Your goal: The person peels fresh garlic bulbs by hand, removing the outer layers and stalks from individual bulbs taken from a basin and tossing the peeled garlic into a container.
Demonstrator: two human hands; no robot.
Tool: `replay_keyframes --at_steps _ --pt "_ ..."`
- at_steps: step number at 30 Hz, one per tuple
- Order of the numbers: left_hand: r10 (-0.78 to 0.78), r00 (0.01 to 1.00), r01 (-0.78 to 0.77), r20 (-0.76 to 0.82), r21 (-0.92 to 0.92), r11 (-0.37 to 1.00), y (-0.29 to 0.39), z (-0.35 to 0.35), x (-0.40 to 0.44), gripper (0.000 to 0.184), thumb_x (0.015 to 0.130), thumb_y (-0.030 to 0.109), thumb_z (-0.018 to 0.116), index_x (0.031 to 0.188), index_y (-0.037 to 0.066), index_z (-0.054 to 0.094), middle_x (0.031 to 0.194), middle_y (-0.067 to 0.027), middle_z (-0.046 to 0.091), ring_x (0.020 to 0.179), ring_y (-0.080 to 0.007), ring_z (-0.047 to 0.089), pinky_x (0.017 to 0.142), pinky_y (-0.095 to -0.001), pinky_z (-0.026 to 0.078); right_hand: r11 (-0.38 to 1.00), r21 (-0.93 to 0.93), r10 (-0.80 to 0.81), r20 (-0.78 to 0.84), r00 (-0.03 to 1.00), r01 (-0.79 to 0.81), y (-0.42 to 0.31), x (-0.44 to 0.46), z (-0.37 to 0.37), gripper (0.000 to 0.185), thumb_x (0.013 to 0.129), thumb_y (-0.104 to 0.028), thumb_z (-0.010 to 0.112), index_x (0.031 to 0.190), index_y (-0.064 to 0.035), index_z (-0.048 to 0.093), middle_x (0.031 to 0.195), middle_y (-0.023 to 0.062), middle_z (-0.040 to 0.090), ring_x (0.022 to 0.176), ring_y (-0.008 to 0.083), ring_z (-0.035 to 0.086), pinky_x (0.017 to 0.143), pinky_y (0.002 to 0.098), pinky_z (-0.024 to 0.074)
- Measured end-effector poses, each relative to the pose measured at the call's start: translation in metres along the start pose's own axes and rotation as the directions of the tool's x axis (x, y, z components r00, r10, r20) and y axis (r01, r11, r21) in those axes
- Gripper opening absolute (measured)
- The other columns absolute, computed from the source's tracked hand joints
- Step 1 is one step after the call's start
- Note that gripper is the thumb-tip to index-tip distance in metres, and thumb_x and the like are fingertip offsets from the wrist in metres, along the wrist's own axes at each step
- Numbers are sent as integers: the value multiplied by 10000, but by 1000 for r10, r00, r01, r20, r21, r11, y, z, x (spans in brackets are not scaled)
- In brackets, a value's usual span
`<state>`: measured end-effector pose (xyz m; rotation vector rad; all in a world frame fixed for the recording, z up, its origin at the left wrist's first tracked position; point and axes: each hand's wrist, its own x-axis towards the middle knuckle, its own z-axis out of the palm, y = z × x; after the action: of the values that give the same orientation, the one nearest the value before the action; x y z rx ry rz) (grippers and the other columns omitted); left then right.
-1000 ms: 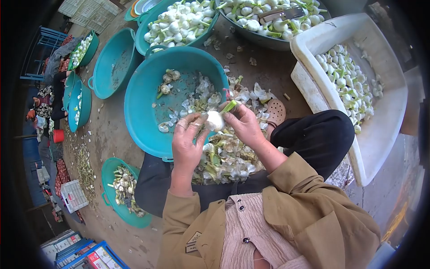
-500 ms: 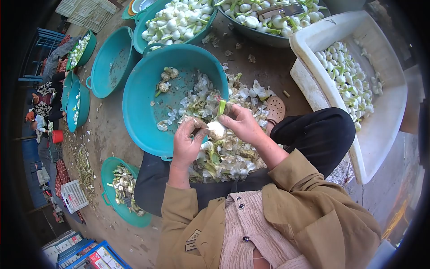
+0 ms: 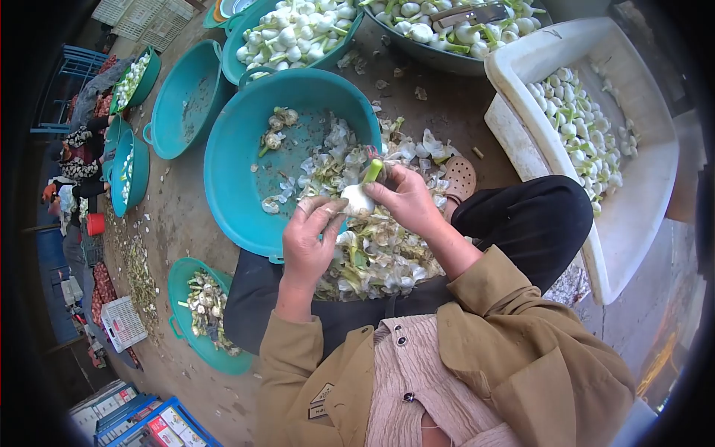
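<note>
A white garlic bulb [image 3: 357,201] with a short green stem is between my two hands, over the right edge of a large teal basin [image 3: 223,194]. My right hand [image 3: 408,200] pinches the bulb at its stem side. The fingertips of my left hand [image 3: 311,227] are closed at the bulb's left side; whether they hold a bit of skin is too small to tell. Inside the basin lie a few unpeeled bulbs [image 3: 275,130] and loose skins. A heap of garlic skins [image 3: 387,257] lies below my hands, against my legs.
Tubs of white garlic [image 3: 294,37] stand at the top, one with a knife [image 3: 469,15] on it. A white bin [image 3: 637,201] with bulbs is at the right. A teal basin [image 3: 179,298] of garlic is lower left. People [image 3: 78,160] sit at the far left.
The bulb has turned between my fingers, its stem now leaning up and to the right. My left fingers have moved slightly against its side. Both hands remain in nearly the same place.
</note>
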<state>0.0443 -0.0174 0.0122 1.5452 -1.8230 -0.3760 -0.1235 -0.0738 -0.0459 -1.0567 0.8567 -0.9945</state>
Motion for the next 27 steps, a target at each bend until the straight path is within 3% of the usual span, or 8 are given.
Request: replay_keyframes --at_steps 5,8,11,16,18,20,22,27 --pt "257 951 -265 171 26 964 -10 -1 8 171 686 38 691 838 60 614 868 -72 588 721 -254 592 600 -335 487 955 -236 -182 12 983 180 -7 -6 1 182 777 -93 671 902 7 585 801 68 567 721 125 534 650 282 448" --pt "194 925 -251 326 141 958 -5 2 7 139 714 60 662 810 52 563 819 -78 566 689 -270 577 576 -359 469 931 -285 -234 15 972 228 3 -5 1 193 778 -111 676 899 12 588 791 69 584 709 121 540 645 277 451" --pt "220 916 -306 335 232 923 -3 8 -2 132 737 81 642 804 48 533 782 -85 540 671 -281 566 565 -375 453 993 -28 104 -199 975 -111 -3 0 -1 270 801 -192 679 909 39 591 747 55 626 648 90 555 586 262 462" --pt "67 963 -146 261 295 944 -24 -3 -16 93 761 80 617 806 46 544 806 -99 544 686 -291 568 576 -380 460 997 -21 64 -209 976 -70 3 7 -9 325 806 -250 683 899 47 588 748 51 622 633 88 554 561 255 458" --pt "-119 952 -40 282 499 866 -34 -6 -20 101 766 88 617 839 46 560 846 -113 552 701 -298 571 579 -386 463 980 5 194 -244 950 -198 2 8 -7 361 822 -298 665 891 46 584 739 56 616 622 92 549 555 254 452" --pt "-128 971 6 202 512 859 -25 -4 -15 177 750 67 649 910 42 579 906 -106 564 717 -259 592 591 -354 478 953 -37 286 -234 929 -302 -3 9 -9 409 829 -357 646 885 42 580 731 63 609 619 94 544 550 260 447" --pt "-235 970 237 57 -42 971 2 4 -7 253 744 26 662 983 38 580 977 -92 568 730 -214 603 603 -306 483 967 -90 215 -213 953 -238 8 10 -9 424 828 -382 639 888 33 580 729 65 606 622 96 543 548 256 442" --pt "-203 978 208 44 -236 949 -9 19 -7 206 738 -6 661 929 11 586 853 -61 573 756 -155 582 649 -281 469 967 -72 231 -144 962 -243 12 6 -5 417 829 -383 635 895 27 589 743 65 608 634 96 542 563 254 441"
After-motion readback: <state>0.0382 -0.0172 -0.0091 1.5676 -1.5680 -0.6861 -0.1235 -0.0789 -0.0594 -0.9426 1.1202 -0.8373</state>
